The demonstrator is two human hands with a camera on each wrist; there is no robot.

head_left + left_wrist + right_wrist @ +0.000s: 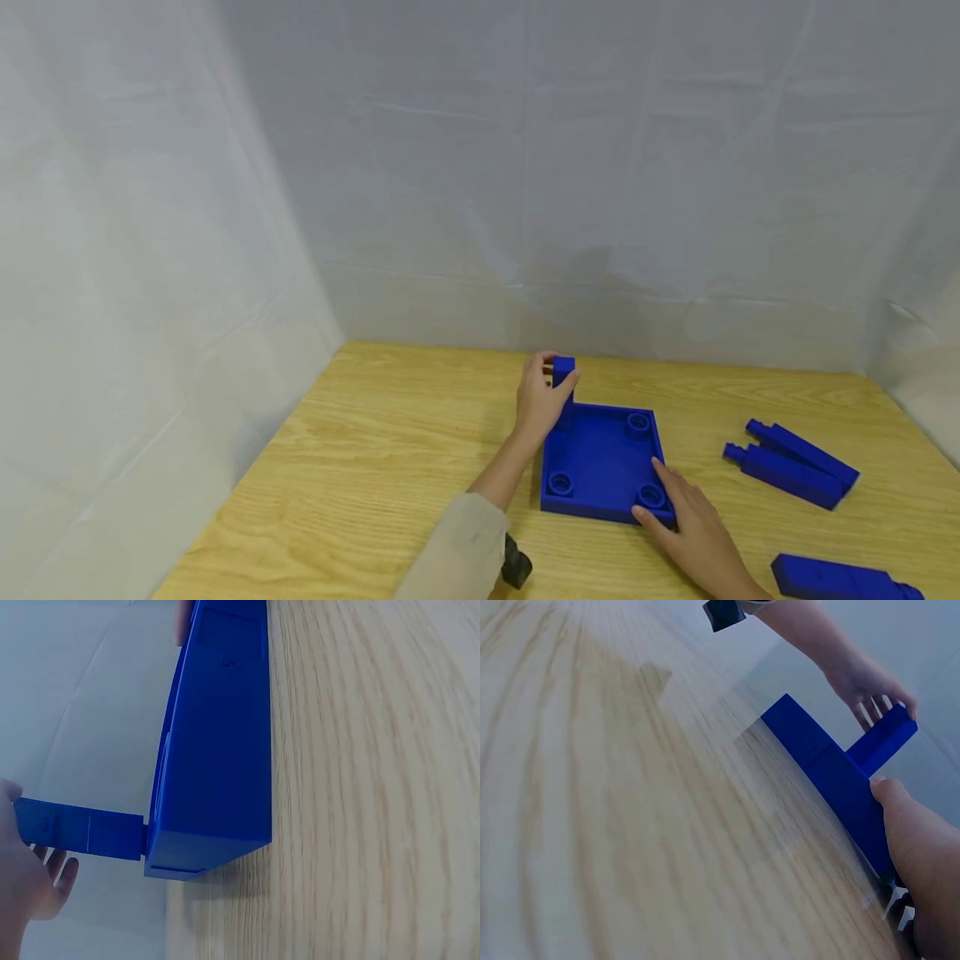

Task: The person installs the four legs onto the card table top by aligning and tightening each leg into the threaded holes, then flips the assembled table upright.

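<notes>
A light wooden table (360, 467) stands enclosed by creased white fabric walls (525, 167).

The worktop (375, 467) is pale wood with plain grain and a smooth, faintly satin finish. The tray (600, 458), the peg (563, 371) and the loose bars (791, 467) look like matt blue plastic, smooth-faced. The backdrop (525, 167) is creased white cloth; the sleeve (457, 554) is soft beige fabric

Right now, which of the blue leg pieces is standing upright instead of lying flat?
The blue leg in the left hand, upright at the tray's far-left corner; the other three lie flat on the table.
</notes>
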